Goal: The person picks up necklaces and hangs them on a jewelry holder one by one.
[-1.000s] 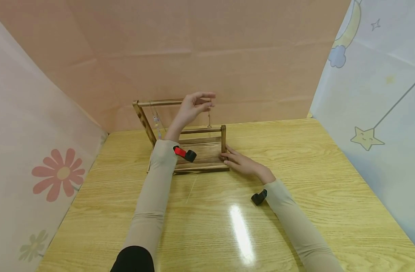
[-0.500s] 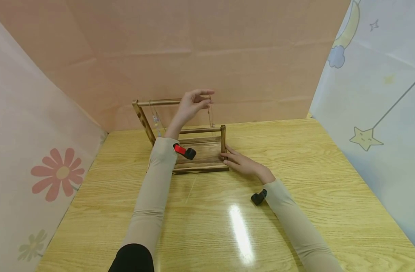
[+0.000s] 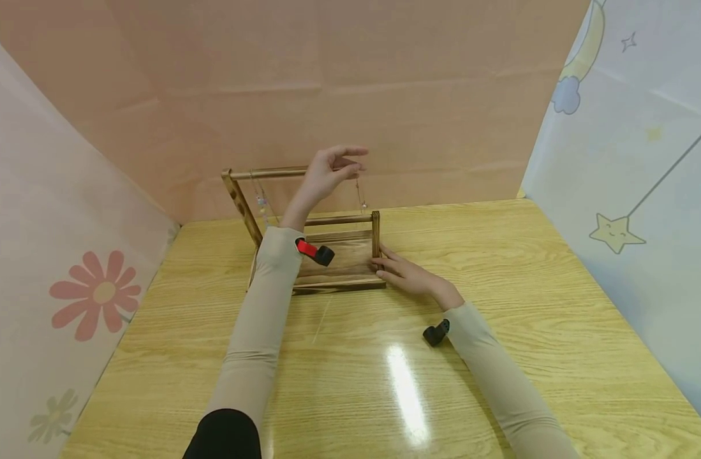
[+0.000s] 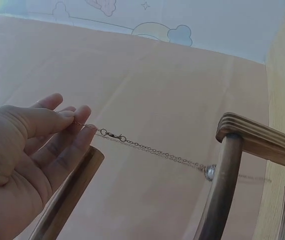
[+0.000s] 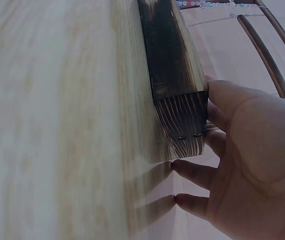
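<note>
On the wood-grained worktop [image 3: 499, 255], a dark-streaked wooden rack [image 3: 353, 258] is set, its end apparently steadied by the right hand [image 3: 410, 276], whose fingers are laid against it, relaxed rather than wrapped round. By the left hand [image 3: 325, 172], a chain necklace [image 4: 162, 153] is pinched between thumb and fingertips, just beyond the free end of the rack's upper bar [image 3: 281, 172]; at that bar's other end, a beaded strand [image 3: 261, 203] is hung.

The step in hand is judged to be the putting on or taking off of the necklace at that free end; which of the two cannot be told. Either way, for the next move the loop should be kept untwisted and clear of the bar's tip, with the rack held still.

The necklace is suspended in the air, thin and coppery, its two strands drawn close together. Near the lower bar [image 3: 339, 220], a small, rounded, silvery pendant [image 4: 210, 172] is carried; whether the bar is touched is unclear. Close to the fingertips, a tiny clasp [image 4: 114, 135] is seen, seemingly fastened
</note>
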A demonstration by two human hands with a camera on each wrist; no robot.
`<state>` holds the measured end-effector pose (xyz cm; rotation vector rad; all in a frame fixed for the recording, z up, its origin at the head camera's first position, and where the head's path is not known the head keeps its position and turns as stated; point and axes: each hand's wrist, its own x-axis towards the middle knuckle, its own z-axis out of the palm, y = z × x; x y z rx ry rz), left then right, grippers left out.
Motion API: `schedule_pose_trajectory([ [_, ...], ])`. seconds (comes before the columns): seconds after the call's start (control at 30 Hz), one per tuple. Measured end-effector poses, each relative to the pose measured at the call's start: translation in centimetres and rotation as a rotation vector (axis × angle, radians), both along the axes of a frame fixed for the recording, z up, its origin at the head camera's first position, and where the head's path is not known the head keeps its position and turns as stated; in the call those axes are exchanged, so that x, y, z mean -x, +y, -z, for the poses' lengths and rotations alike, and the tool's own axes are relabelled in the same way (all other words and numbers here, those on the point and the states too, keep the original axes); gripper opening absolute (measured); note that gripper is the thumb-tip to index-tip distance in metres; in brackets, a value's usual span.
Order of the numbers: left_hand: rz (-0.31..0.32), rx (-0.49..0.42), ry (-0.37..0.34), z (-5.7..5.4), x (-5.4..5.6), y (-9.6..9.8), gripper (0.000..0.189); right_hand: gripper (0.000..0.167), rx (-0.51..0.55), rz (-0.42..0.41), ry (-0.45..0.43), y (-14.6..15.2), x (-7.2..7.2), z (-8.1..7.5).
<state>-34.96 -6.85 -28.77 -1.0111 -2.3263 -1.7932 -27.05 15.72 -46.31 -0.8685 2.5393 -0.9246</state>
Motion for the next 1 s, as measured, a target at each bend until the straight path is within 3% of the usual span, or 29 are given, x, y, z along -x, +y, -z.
schedule_pose_trajectory([
  [0.17, 0.002, -0.008, -0.005, -0.5, -0.4, -0.1, 0.034, 0.049, 0.001, -0.001, 0.003, -0.1, 0.0, 0.0],
  [0.47, -0.045, -0.031, -0.024, 0.3, 0.4, -0.7, 0.034, 0.050, 0.006, 0.001, 0.000, -0.2, 0.0, 0.1],
  [0.77, -0.069, -0.037, -0.055, -1.0, -1.6, -1.3, 0.035, 0.051, 0.013, -0.003, -0.009, -0.3, -0.2, -0.1],
  [1.0, -0.080, -0.052, -0.044, -1.0, -1.9, -1.7, 0.035, 0.052, -0.003, -0.001, -0.015, -0.1, 0.0, 0.0],
])
